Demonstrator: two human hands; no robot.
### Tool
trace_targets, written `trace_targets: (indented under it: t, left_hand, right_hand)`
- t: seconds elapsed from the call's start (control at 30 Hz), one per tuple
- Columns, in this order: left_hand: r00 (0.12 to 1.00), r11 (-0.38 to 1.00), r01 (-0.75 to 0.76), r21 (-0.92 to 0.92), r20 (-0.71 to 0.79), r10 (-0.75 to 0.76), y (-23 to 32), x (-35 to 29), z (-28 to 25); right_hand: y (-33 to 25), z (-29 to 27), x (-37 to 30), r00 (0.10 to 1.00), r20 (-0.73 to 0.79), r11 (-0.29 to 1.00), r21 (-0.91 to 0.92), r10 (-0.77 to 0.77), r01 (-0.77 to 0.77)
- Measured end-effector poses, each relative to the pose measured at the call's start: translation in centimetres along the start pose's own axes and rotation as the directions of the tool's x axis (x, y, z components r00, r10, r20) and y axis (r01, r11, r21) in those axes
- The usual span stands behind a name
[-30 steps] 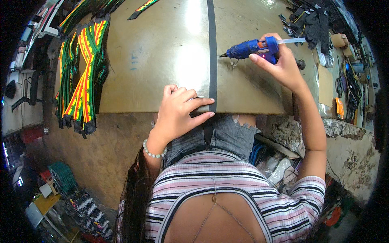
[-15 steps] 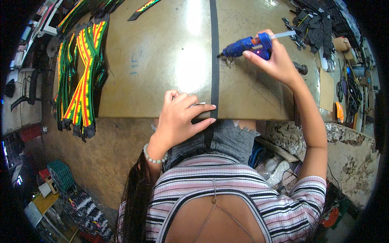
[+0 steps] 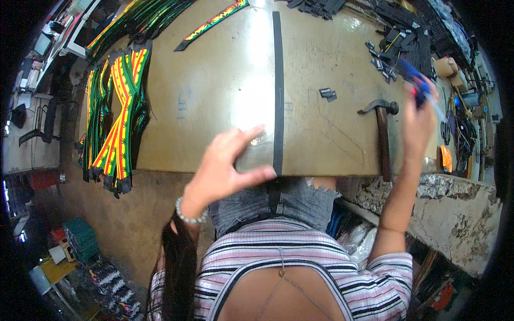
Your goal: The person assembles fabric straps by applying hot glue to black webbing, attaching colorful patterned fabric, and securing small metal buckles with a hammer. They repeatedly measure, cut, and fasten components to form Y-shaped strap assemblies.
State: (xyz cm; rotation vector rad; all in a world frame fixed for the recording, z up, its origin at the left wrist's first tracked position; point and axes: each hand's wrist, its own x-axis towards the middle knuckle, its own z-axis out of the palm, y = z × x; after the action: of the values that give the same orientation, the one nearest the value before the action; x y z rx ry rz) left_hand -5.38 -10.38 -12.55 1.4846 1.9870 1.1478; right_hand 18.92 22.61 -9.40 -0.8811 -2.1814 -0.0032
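Note:
A long flat black strap (image 3: 278,91) runs from the far side of the table to its near edge. Beside its near end is my left hand (image 3: 222,166), thumb and fingers apart; the thumb tip is at the strap's edge, and whether it touches is unclear. My right hand (image 3: 420,125), blurred by motion, grips a blue glue gun (image 3: 411,75) over the table's right side, with a pale glue stick at its rear. Just left of that hand lies a hammer (image 3: 382,128). Small black pieces (image 3: 327,94) rest between the strap and the hammer.
Yellow, red and green patterned straps (image 3: 122,112) hang over the table's left edge, with more (image 3: 128,32) behind. One patterned strip (image 3: 214,24) lies apart at the far side. Black strips (image 3: 417,48) are heaped at the far right, near an orange packet (image 3: 445,159).
My right hand has carried the glue gun away from the strap to the right. My left hand has drawn back left from the strap, its fingers spreading. The hammer and small black pieces now show fully.

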Motion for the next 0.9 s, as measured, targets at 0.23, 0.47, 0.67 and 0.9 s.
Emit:
trace_targets:
  t: [0.23, 0.47, 0.67, 0.9]
  left_hand:
    - [0.832, 0.898, 0.255, 0.360, -0.555, -0.014, -8.0, 14.3, -7.2]
    - [0.899, 0.634, 0.399, 0.662, -0.419, -0.127, -13.1, 19.1, -8.5]
    - [0.826, 0.924, 0.317, 0.211, -0.541, -0.160, -7.1, 11.8, -6.4]
    - [0.779, 0.978, 0.191, 0.082, -0.619, -0.100, 2.7, 2.3, 2.2]
  right_hand:
    - [20.0, -5.0, -6.4, 0.720, -0.024, 0.629, -0.467, 0.694, -0.621]
    - [4.8, -7.9, -5.8, 0.763, 0.098, 0.770, -0.063, 0.638, -0.635]
    - [-11.0, 2.1, -5.1, 0.765, 0.641, 0.299, 0.719, 0.065, -0.628]
    - [-22.6, 7.9, 2.1, 0.856, 0.484, -0.013, 0.869, -0.182, -0.494]
